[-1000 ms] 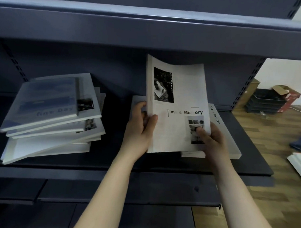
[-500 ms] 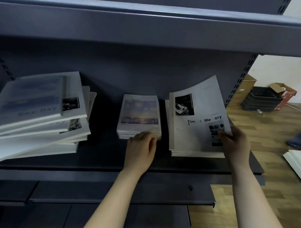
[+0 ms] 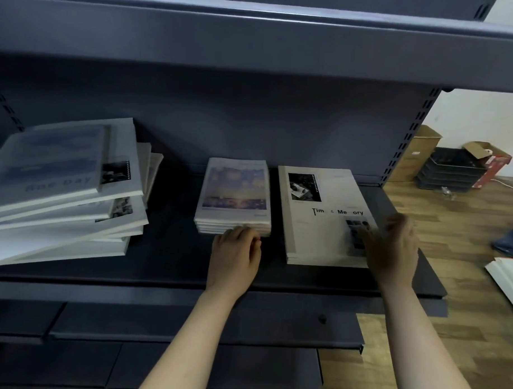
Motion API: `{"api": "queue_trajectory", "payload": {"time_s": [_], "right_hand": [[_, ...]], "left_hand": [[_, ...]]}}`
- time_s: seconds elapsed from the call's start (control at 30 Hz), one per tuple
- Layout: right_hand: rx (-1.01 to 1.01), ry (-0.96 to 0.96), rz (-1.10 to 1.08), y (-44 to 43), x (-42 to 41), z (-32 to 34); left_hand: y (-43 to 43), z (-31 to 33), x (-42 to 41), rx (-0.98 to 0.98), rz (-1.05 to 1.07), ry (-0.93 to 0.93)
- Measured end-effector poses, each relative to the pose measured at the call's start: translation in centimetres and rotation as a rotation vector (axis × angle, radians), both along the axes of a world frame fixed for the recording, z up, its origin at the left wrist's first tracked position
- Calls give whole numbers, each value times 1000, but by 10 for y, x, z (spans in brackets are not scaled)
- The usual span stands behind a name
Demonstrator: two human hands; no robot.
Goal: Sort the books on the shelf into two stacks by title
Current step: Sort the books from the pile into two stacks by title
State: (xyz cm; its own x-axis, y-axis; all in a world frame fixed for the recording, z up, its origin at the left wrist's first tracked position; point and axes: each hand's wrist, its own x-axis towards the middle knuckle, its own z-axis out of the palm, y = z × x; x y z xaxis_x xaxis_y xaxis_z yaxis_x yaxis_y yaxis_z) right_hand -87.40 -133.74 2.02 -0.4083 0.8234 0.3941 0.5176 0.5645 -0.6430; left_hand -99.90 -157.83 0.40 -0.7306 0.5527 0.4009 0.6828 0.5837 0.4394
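A: Left hand [image 3: 236, 251]: fingers curled against the near edge of the small stack of blue-pictured paperbacks [image 3: 235, 193]. Grasp or mere touch, cannot tell. Right hand [image 3: 393, 248]: blurred, fingers loose over the white "Time & Memory" paperback stack [image 3: 321, 225], grasping nothing.

B: Handling?

A: Thin, light, floppy, probably slick. Pinch at the spine and support underneath. The slumped grey-white pile [image 3: 66, 187] lies well left of the left hand.

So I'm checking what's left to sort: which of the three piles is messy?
The far-left pile, its books fanned and tilted; the middle stack and the Time & Memory stack lie square.
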Motion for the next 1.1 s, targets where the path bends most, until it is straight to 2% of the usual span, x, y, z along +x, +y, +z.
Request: {"api": "queue_trajectory", "payload": {"time_s": [0.17, 0.33, 0.6, 0.83, 1.1], "right_hand": [[42, 41, 298, -1, 16, 4], [-208, -119, 441, 4, 30, 7], [-215, -147, 412, 2, 28, 4], [-162, -58, 439, -9, 31, 15], [-164, -57, 433, -15, 33, 18]], "left_hand": [[-1, 1, 0, 4, 5, -25], [-1, 0, -1, 11, 21, -43], [-1, 1, 0, 0, 22, -32], [-1, 1, 1, -1, 25, -31], [-1, 2, 1, -3, 28, -36]]}}
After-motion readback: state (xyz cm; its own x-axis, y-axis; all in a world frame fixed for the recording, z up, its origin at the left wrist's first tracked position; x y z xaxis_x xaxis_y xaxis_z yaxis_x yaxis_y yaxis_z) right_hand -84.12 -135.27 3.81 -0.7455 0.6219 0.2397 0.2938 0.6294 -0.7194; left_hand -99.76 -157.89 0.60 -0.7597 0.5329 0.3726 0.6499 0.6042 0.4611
